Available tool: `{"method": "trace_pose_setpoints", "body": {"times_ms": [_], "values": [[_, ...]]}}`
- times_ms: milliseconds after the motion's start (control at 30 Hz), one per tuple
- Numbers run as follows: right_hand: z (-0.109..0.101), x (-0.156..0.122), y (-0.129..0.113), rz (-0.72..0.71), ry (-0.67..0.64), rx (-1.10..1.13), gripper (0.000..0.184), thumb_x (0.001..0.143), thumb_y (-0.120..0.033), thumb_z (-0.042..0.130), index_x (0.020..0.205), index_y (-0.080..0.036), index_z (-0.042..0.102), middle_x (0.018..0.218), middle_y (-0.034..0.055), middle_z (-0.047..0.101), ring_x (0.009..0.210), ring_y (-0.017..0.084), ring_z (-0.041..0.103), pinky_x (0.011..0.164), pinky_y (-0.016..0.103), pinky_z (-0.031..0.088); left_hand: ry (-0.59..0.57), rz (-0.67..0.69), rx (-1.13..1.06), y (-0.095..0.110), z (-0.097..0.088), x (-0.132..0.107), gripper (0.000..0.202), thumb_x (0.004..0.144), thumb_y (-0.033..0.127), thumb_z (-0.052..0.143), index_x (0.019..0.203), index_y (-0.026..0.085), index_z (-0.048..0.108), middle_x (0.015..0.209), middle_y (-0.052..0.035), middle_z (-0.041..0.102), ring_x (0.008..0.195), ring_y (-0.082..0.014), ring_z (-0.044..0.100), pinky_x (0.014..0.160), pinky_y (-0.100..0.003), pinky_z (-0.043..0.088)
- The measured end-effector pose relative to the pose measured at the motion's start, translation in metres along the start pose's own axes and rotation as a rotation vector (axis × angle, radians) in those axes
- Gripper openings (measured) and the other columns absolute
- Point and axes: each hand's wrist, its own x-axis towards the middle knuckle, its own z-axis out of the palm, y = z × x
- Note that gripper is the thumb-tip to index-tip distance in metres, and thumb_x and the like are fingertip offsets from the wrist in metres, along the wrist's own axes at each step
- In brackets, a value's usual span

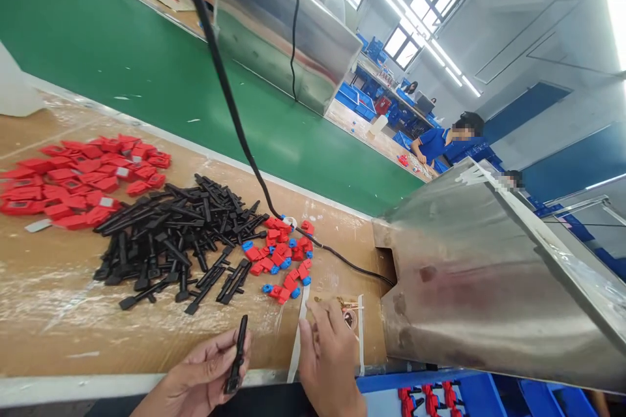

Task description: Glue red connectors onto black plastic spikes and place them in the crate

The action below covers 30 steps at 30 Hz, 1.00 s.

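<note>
At the bottom centre of the frame, the left hand [205,374] pinches a black plastic strip [237,355] upright between thumb and fingers. Just right of it, the right hand [330,355] rests knuckles-up on the workbench [49,313], fingers curled; whether it holds anything I cannot tell. Beyond lie a pile of black strips [171,234], small red and blue pieces [281,257] and, farther left, red tags [78,179]. A green conveyor belt [147,65] runs behind.

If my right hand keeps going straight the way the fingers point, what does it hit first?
Probably the small brass-coloured parts just past the right hand, then the red and blue pieces; depth is unclear.
</note>
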Motion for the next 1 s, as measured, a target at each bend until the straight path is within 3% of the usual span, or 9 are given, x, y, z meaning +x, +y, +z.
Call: {"method": "trace_pose_setpoints", "body": {"times_ms": [100, 233, 367, 533, 600, 700, 867, 1000], "values": [[0.032, 0.017, -0.005, -0.059, -0.069, -0.176, 0.034, 0.107, -0.021, 0.039, 0.131, -0.015, 0.062, 0.106, 0.0151, 0.071, 0.086, 0.027, 0.072, 0.061, 0.033, 0.057, 0.012, 0.011, -0.066, 0.006, -0.014, 0.003, 0.045, 0.038, 0.044, 0.108, 0.074, 0.029, 0.085, 0.069, 0.0022, 0.071, 0.065, -0.0132, 0.062, 0.059, -0.02, 0.048], [0.052, 0.024, 0.001, -0.138, -0.085, -0.279, 0.035, 0.103, -0.014, 0.038, 0.127, -0.012, 0.064, 0.101, 0.0162, 0.07, 0.071, 0.024, 0.069, 0.051, 0.03, 0.052, -0.125, 0.037, -0.085, 0.016, -0.022, 0.003, 0.038, 0.053, 0.042, 0.105, 0.08, 0.025, 0.086, 0.072, 0.0011, 0.073, 0.066, -0.0122, 0.063, 0.058, -0.019, 0.047], [0.048, 0.019, -0.005, -0.125, -0.107, -0.137, 0.03, 0.102, -0.008, 0.037, 0.113, -0.018, 0.063, 0.101, 0.0123, 0.066, 0.083, 0.024, 0.069, 0.069, 0.035, 0.059, -0.186, 0.05, -0.138, 0.024, -0.022, 0.0, 0.035, 0.057, 0.04, 0.104, 0.082, 0.024, 0.086, 0.071, 0.0009, 0.074, 0.068, -0.0122, 0.065, 0.057, -0.018, 0.047], [0.042, 0.008, -0.016, 0.048, -0.187, 0.11, 0.014, 0.102, -0.015, 0.047, 0.097, -0.023, 0.058, 0.099, 0.0058, 0.062, 0.09, 0.022, 0.066, 0.081, 0.036, 0.059, -0.106, 0.001, -0.141, 0.028, -0.023, -0.002, 0.047, 0.043, 0.038, 0.109, 0.08, 0.022, 0.085, 0.076, 0.0004, 0.075, 0.068, -0.0115, 0.068, 0.06, -0.017, 0.051], [0.043, 0.008, -0.015, 0.104, -0.18, 0.117, 0.009, 0.103, -0.02, 0.05, 0.103, -0.023, 0.059, 0.1, 0.0061, 0.063, 0.088, 0.022, 0.066, 0.079, 0.036, 0.059, -0.093, 0.002, -0.138, 0.029, -0.024, -0.003, 0.048, 0.043, 0.04, 0.109, 0.08, 0.022, 0.084, 0.073, 0.0014, 0.073, 0.066, -0.0105, 0.067, 0.056, -0.016, 0.049], [0.047, 0.012, -0.013, 0.107, -0.183, 0.077, 0.022, 0.105, -0.022, 0.045, 0.122, -0.023, 0.061, 0.109, 0.0093, 0.066, 0.095, 0.024, 0.068, 0.083, 0.038, 0.059, -0.108, 0.012, -0.132, 0.03, -0.023, -0.004, 0.048, 0.044, 0.041, 0.108, 0.079, 0.021, 0.084, 0.069, 0.0023, 0.071, 0.063, -0.0096, 0.065, 0.052, -0.014, 0.046], [0.043, 0.011, -0.015, 0.043, -0.3, 0.146, 0.023, 0.102, -0.016, 0.047, 0.112, -0.023, 0.066, 0.108, 0.0086, 0.067, 0.099, 0.023, 0.07, 0.087, 0.036, 0.059, -0.128, 0.022, -0.149, 0.032, -0.019, -0.009, 0.047, 0.045, 0.04, 0.108, 0.08, 0.021, 0.084, 0.074, 0.0006, 0.074, 0.067, -0.0103, 0.067, 0.059, -0.015, 0.051], [0.04, 0.002, -0.019, 0.072, -0.286, 0.125, 0.028, 0.099, -0.021, 0.06, 0.126, -0.024, 0.063, 0.119, 0.011, 0.067, 0.107, 0.026, 0.07, 0.09, 0.039, 0.059, -0.104, 0.034, -0.185, 0.03, -0.021, -0.007, 0.047, 0.044, 0.037, 0.109, 0.081, 0.021, 0.084, 0.073, 0.0014, 0.075, 0.067, -0.0112, 0.069, 0.057, -0.016, 0.052]]}}
